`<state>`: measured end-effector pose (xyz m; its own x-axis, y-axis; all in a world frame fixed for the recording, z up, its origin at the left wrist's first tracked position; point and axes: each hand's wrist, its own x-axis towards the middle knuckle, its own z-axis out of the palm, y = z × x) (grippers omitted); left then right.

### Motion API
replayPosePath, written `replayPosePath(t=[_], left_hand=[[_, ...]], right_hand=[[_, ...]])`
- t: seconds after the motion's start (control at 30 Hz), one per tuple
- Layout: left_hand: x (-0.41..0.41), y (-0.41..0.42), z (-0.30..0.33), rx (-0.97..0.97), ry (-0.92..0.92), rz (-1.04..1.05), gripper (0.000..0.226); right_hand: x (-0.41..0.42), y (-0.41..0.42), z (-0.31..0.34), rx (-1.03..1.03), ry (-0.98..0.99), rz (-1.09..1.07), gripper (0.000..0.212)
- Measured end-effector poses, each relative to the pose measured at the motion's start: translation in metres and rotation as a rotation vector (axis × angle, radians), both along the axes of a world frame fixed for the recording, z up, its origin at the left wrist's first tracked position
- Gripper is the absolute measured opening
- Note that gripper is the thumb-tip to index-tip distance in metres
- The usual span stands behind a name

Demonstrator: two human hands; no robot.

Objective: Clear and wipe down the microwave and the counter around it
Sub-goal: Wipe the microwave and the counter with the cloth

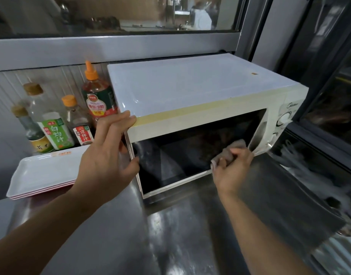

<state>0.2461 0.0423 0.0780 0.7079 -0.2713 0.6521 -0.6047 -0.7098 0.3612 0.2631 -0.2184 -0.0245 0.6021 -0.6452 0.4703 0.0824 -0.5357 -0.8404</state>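
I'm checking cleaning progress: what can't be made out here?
- Microwave interior, head view: hidden behind the dark reflective door glass.
- Cloth: mostly covered by the right hand.
- Dial markings: too small.
- Counter at right: motion-blurred.

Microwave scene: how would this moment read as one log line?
step: wiping microwave door | left hand: grips microwave's top left corner | right hand: presses cloth on door glass | beside: bottles, stacked trays
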Motion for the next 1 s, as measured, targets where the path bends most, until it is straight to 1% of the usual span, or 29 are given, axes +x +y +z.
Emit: replayPosePath(t=[0.07,0.1,0.13,0.2,0.23,0.3,0.4,0.47,0.5,0.57,0.67,0.73,0.83,0.9,1.0], left_hand=[[0.0,0.0,-0.001,-0.009,-0.006,-0.002,0.065],[0.0,0.0,-0.001,-0.009,-0.012,-0.006,0.064],[0.001,0.001,0.0,-0.005,-0.018,-0.007,0.063],[0.001,0.001,-0.002,0.011,-0.001,-0.01,0.067],[0.001,0.001,-0.002,0.014,0.015,-0.005,0.071],[-0.001,0.002,-0.001,0.021,0.039,0.008,0.077],[-0.002,0.002,0.002,0.039,0.028,-0.001,0.077],[-0.002,0.004,0.003,0.037,0.02,-0.003,0.076],[-0.001,0.004,0.003,0.034,0.016,-0.006,0.076],[-0.001,0.004,0.001,0.023,0.016,-0.009,0.077],[0.002,0.002,-0.004,0.006,0.015,-0.003,0.08],[0.003,0.002,-0.007,0.005,0.001,-0.005,0.081],[0.003,0.003,-0.007,0.005,0.004,-0.002,0.082],[0.002,0.004,-0.006,0.014,0.003,-0.003,0.08],[0.001,0.005,-0.004,0.029,0.015,-0.016,0.077]], right_hand=[[-0.008,0.002,-0.026,-0.028,0.151,-0.009,0.021],[-0.007,-0.001,-0.035,-0.017,0.179,-0.034,0.022],[-0.005,-0.001,-0.034,0.032,0.169,-0.018,0.024],[-0.003,0.001,-0.021,0.106,0.155,0.089,0.024],[-0.005,0.004,-0.012,0.124,0.142,0.113,0.021],[-0.006,0.007,0.005,0.094,0.1,0.093,0.016],[-0.007,0.017,0.049,0.093,-0.057,-0.023,0.033],[-0.004,0.019,0.072,0.075,-0.171,-0.038,0.043],[-0.004,0.02,0.075,0.083,-0.199,-0.038,0.044],[-0.005,0.028,0.069,0.083,-0.202,-0.044,0.039],[-0.007,0.039,0.037,0.065,-0.218,0.015,0.031],[-0.013,0.044,0.011,0.016,-0.145,0.065,0.032],[-0.025,0.047,-0.022,-0.051,0.022,0.153,0.03],[-0.028,0.045,-0.026,-0.066,0.096,0.173,0.029],[-0.027,0.043,-0.009,-0.024,0.185,0.172,0.027]])
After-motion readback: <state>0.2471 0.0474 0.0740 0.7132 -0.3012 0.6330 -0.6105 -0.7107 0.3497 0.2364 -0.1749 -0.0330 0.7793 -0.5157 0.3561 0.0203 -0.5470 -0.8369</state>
